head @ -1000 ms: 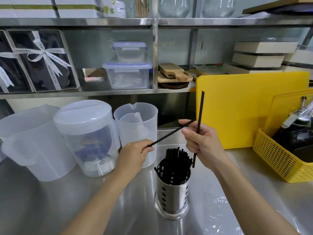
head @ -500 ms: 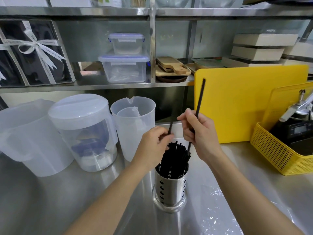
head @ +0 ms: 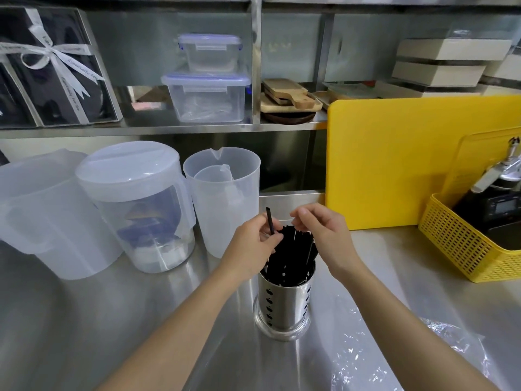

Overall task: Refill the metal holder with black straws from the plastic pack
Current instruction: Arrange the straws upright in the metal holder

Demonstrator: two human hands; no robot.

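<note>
Directly below us in the head view, the perforated metal holder point(head: 283, 300) stands upright on the steel bench point(head: 84, 320), packed with black straws point(head: 290, 258). Our left hand point(head: 253, 246) pinches a single straw point(head: 270, 221) that sticks up above the bundle. Our right hand point(head: 324, 232) curls over the straw tops, fingers bent; we cannot tell whether it grips any. Crinkled clear plastic pack point(head: 439, 342) lies on the bench to the right. Translucent jugs point(head: 135, 204) stand left, a yellow cutting board point(head: 394, 162) behind.
</note>
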